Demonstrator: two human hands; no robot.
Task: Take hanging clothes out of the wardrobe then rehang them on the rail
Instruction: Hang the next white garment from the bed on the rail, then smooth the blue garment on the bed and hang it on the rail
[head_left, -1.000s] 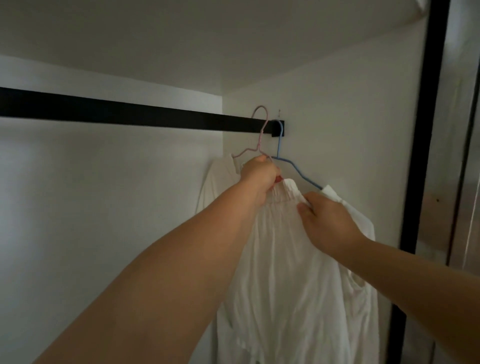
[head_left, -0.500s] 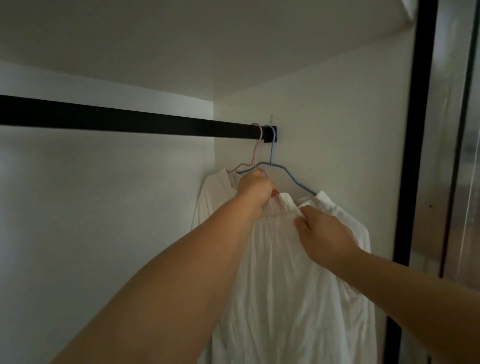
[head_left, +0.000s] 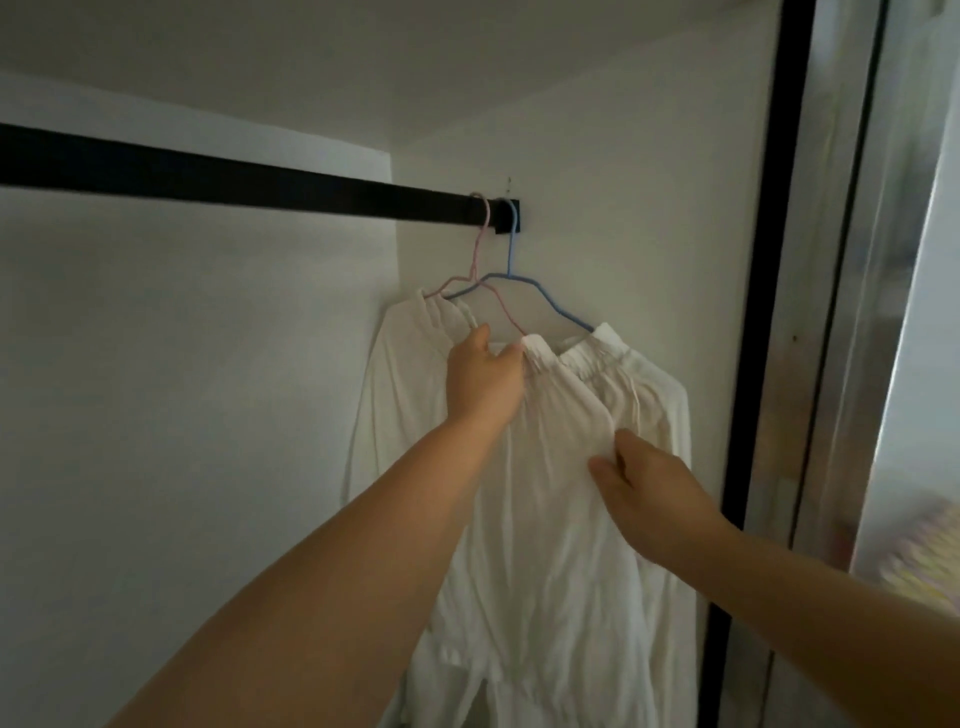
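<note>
A black rail (head_left: 234, 182) crosses the white wardrobe. At its right end hang a pink hanger (head_left: 480, 249) and a blue hanger (head_left: 540, 296), both hooked over the rail. White garments (head_left: 550, 519) drape from them, the front one with an elastic waistband. My left hand (head_left: 483, 379) grips the front garment's waistband by the pink hanger's lower arm. My right hand (head_left: 649, 488) pinches the white cloth lower down, to the right.
The wardrobe's white side wall (head_left: 597, 182) stands just right of the hangers. A black door frame (head_left: 763, 312) runs down beside it, with a reflective sliding door (head_left: 872, 312) further right. The rail's left stretch is bare.
The pink hanger went from lifted in front of the rail to hooked over it. My left hand slid off the hanger onto the waistband. My right hand dropped lower on the cloth.
</note>
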